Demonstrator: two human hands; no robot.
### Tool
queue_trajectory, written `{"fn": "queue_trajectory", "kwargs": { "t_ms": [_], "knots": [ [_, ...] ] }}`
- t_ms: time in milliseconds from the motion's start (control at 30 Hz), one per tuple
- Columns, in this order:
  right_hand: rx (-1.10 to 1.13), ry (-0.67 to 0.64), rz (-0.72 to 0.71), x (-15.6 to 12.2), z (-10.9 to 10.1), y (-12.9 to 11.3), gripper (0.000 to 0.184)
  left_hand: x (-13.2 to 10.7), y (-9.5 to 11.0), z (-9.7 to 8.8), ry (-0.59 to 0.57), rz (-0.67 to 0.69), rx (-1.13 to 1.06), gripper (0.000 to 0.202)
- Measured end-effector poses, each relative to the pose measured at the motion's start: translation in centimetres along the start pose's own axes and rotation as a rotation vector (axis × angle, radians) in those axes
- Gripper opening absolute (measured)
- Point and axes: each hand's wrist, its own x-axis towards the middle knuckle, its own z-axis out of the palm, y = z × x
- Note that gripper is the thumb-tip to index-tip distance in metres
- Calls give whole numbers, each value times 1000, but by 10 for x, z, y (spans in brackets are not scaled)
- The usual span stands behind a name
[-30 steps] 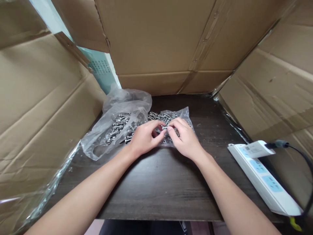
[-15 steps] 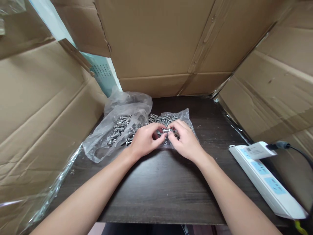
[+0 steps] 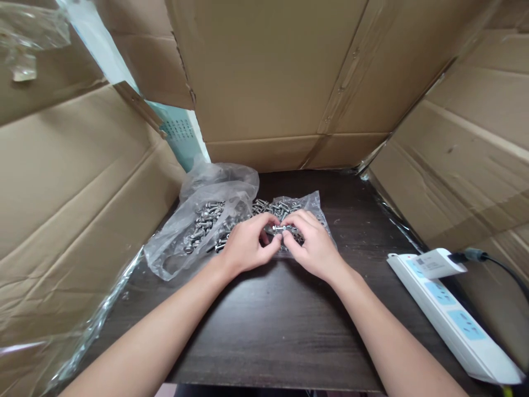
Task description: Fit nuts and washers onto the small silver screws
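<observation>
My left hand and my right hand meet fingertip to fingertip over a dark wooden table. Between them they pinch a small silver bolt. Just behind the hands lies a clear plastic sheet with a heap of loose silver bolts. To the left, a crumpled clear plastic bag holds more bolts of the same kind. Whether a nut or washer sits on the held bolt is too small to tell.
Brown cardboard walls stand at the left, back and right of the table. A white power strip with a plugged-in adapter and black cable lies at the right edge. Loose plastic film hangs at the left front.
Both hands stay together on the bolt, with small finger shifts. The view has tilted slightly, so everything sits a little lower in the frame.
</observation>
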Motion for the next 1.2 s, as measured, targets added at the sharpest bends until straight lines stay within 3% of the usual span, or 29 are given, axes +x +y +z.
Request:
{"fn": "queue_trajectory", "kwargs": {
  "t_ms": [167, 533, 1200],
  "knots": [
    [15, -22, -15, -1, 1, -2, 10, -1, 0, -1, -38, 25, -33, 34],
    [-14, 3, 12, 1, -4, -1, 9, 0, -3, 0, -12, -2, 38, 18],
    [-18, -58, 5, 0, -1, 2, 10, -1, -2, 1, -26, -6, 30, 12]
  ]
}}
